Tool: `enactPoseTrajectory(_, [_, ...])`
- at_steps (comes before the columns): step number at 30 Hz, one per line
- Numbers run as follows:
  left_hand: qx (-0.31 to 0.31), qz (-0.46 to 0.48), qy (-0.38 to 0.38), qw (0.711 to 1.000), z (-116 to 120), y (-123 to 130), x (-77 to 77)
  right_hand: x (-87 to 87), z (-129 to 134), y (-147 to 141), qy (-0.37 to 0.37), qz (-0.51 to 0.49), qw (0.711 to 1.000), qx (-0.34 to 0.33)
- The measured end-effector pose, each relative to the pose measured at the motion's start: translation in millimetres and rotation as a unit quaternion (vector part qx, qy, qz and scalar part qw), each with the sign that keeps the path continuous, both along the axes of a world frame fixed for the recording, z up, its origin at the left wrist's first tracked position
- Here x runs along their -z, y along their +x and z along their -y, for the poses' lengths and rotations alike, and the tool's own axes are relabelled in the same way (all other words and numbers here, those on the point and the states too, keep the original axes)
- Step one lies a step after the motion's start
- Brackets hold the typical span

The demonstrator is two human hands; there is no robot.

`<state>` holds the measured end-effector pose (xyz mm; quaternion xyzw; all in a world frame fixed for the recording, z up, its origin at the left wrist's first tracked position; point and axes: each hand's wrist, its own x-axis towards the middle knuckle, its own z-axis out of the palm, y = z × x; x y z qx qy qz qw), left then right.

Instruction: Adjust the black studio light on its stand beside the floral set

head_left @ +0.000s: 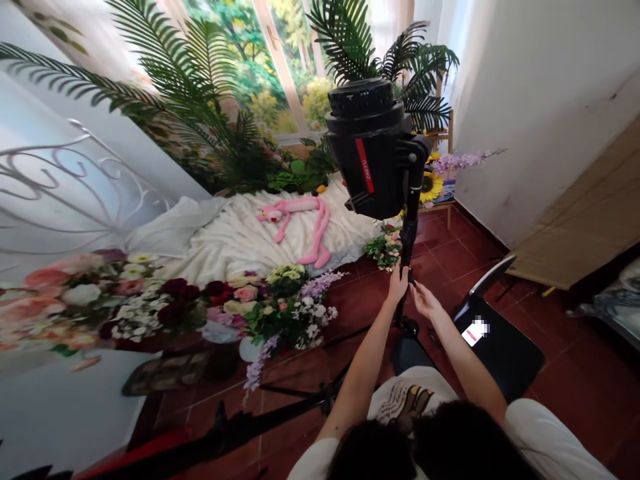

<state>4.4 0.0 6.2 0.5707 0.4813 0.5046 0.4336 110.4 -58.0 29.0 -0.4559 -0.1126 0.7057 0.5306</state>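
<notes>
A black studio light (pixel 367 153) with a red label stands upright on a dark light stand (pixel 409 233) before me. My left hand (pixel 399 285) is closed around the stand's pole, well below the lamp. Just to its right, my right hand (pixel 425 300) has its fingers bent together at a small dark knob on the pole. That knob is mostly covered by the fingertips. The stand's lower part runs down between my forearms.
A pink plush toy (pixel 300 210) lies on a white fur-covered bed (pixel 225 233). Artificial flowers (pixel 280 303) stand at the left. A black chair (pixel 510 347) with a lit phone (pixel 473 332) is at my right. Another black stand (pixel 270 413) crosses the lower left.
</notes>
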Motion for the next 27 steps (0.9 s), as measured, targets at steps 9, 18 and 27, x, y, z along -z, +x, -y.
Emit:
enactPoseTrajectory(9, [0.002,-0.011,0.011,1.0,3,2,7.0,-14.8,10,13,0.249,0.517,0.817,-0.054])
enactPoseTrajectory(18, [0.011,0.0,0.026,1.0,3,1,5.3,-152.1,-48,-9,0.436,0.497,0.75,0.012])
enactPoseTrajectory(27, [0.032,-0.01,0.061,0.998,-1,-2,16.0,-90.1,-47,-11,0.382,0.594,0.706,-0.048])
